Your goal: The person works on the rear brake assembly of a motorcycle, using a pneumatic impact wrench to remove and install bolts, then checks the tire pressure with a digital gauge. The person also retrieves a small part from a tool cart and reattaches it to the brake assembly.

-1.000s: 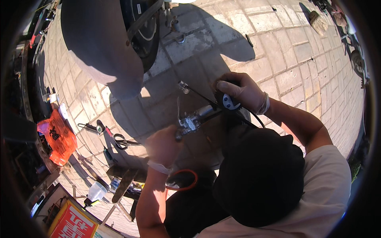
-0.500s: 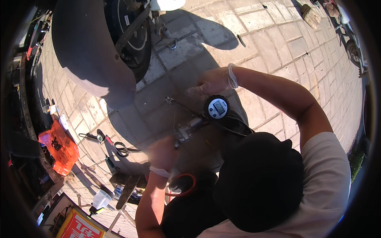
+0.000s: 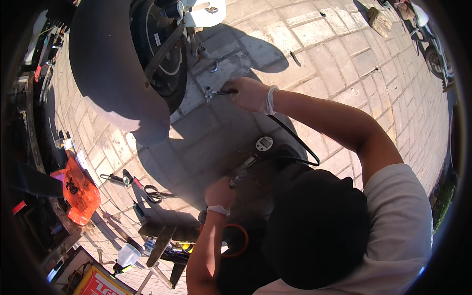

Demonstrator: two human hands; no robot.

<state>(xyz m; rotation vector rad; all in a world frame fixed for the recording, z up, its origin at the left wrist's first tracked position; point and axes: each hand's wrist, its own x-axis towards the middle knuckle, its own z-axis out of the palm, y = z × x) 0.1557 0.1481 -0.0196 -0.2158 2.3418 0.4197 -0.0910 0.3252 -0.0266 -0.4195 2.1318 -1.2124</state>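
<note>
My right hand (image 3: 250, 93), in a thin translucent glove, is closed round the end of a black air hose (image 3: 300, 135). From its fingers sticks out a small metal air chuck (image 3: 210, 92), apart from the wheel beside it. Lower down, my gloved left hand (image 3: 220, 193) is closed on the metal grip of a tire inflator gauge (image 3: 264, 143) with a round digital dial. The hose loops from the gauge to my right hand. The dark wheel (image 3: 164, 54), partly behind a grey mudguard (image 3: 105, 64), stands ahead and left of my right hand.
On the brick paving lie scissors (image 3: 155, 195), an orange plastic bag (image 3: 81, 191) and a white-topped bottle (image 3: 129, 255) to the left. An orange hose (image 3: 246, 241) curves by my left forearm. A stone block (image 3: 380, 23) sits far right, near another wheeled vehicle (image 3: 435, 59).
My right hand now grips the hose end and chuck, which it was apart from earlier. The gauge has turned and dropped slightly; my left hand has shifted right.
</note>
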